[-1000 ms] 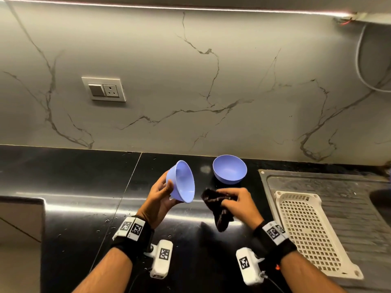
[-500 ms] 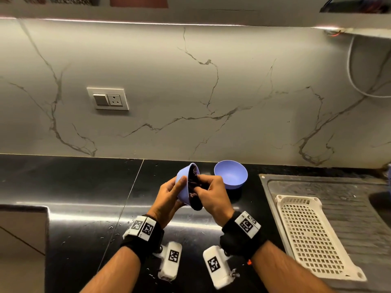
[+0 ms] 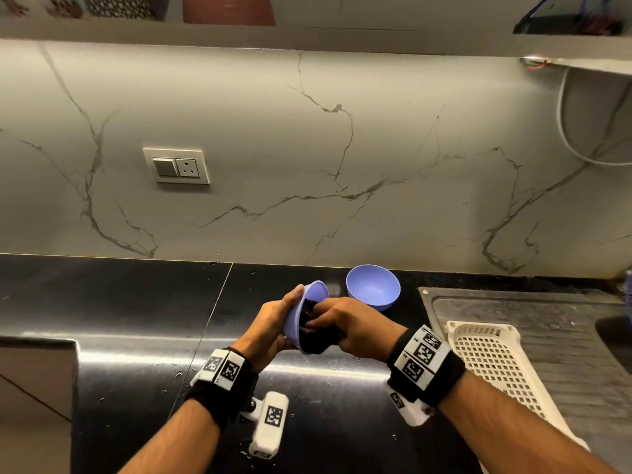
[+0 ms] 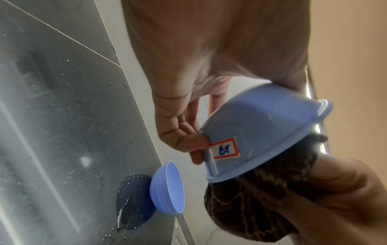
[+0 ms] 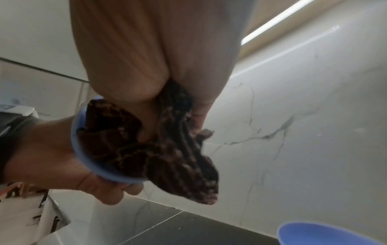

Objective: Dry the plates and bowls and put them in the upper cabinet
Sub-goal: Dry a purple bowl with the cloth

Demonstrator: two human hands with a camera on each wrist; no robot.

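Note:
My left hand [image 3: 277, 319] grips a small blue bowl [image 3: 298, 316] on its side above the black counter [image 3: 136, 302], its mouth turned to the right. A price sticker shows on the bowl's [image 4: 259, 132] outer wall in the left wrist view. My right hand [image 3: 349, 325] holds a dark brown cloth [image 3: 318, 340] and presses it into the bowl's mouth. The cloth [image 5: 159, 149] fills the bowl [image 5: 92, 164] and spills over its rim. A second blue bowl [image 3: 373, 291] stands upright on the counter by the wall, just behind my hands.
A white perforated plastic tray [image 3: 492, 357] lies on the steel sink drainboard [image 3: 547, 313] to the right. A switch and socket plate [image 3: 176, 166] sits on the marble backsplash. An open shelf [image 3: 239, 32] with pots runs overhead. Water drops lie on the counter.
My right hand brought the cloth from beside the bowl into its mouth and pushed it deeper. Both hands rose a little, and the head view tilted up toward the shelf.

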